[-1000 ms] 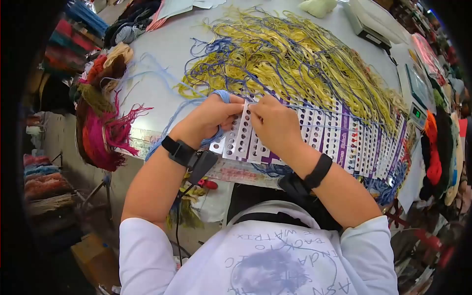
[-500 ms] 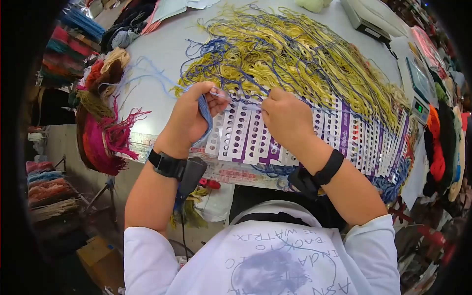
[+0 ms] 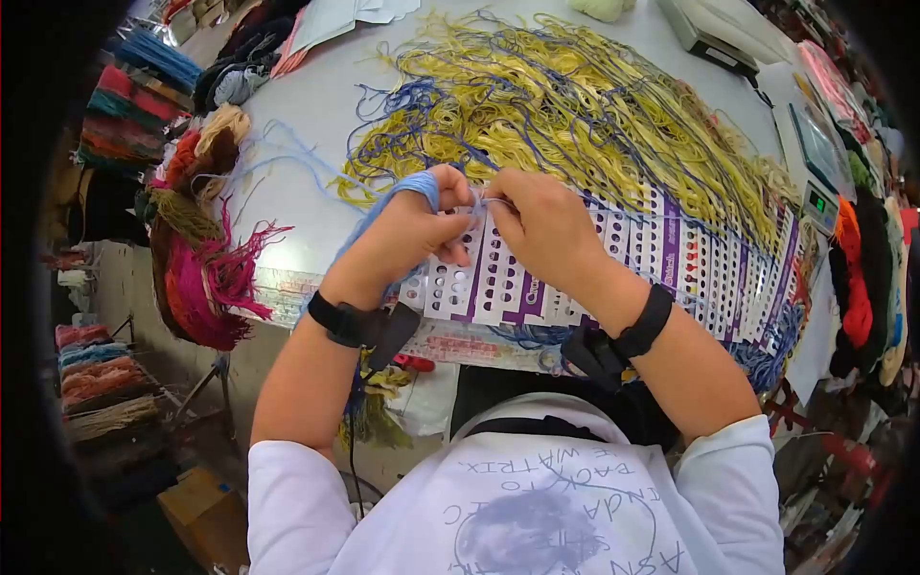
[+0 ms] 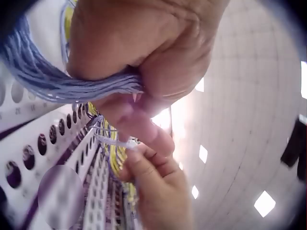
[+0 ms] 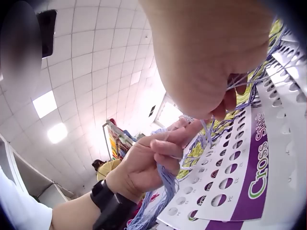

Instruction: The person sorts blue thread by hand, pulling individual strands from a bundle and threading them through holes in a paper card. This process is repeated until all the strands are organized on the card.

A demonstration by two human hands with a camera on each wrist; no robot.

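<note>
My left hand [image 3: 417,230] grips a bundle of light blue thread [image 4: 81,86], which runs across its palm in the left wrist view and trails down in the right wrist view. Close by, my right hand [image 3: 551,218] pinches a pale strand [image 4: 112,141] between thumb and fingers, and the strand stretches toward the left fingertips. Both hands are over a row of white and purple cards [image 3: 460,278] punched with round holes; one shows "Cross Stitch" lettering in the right wrist view. Curled fingers partly hide the strand's ends.
Beyond the cards spreads a big heap of yellow and blue thread [image 3: 517,105]. Magenta and red hanks [image 3: 196,268] hang off the table's left edge. A scale [image 3: 819,196] with a green display stands at the right, beside more coloured hanks [image 3: 850,287].
The hands drew apart half a second ago, with a strand between them, and are now close together again. The left hand has turned over, with the blue bundle across its back.
</note>
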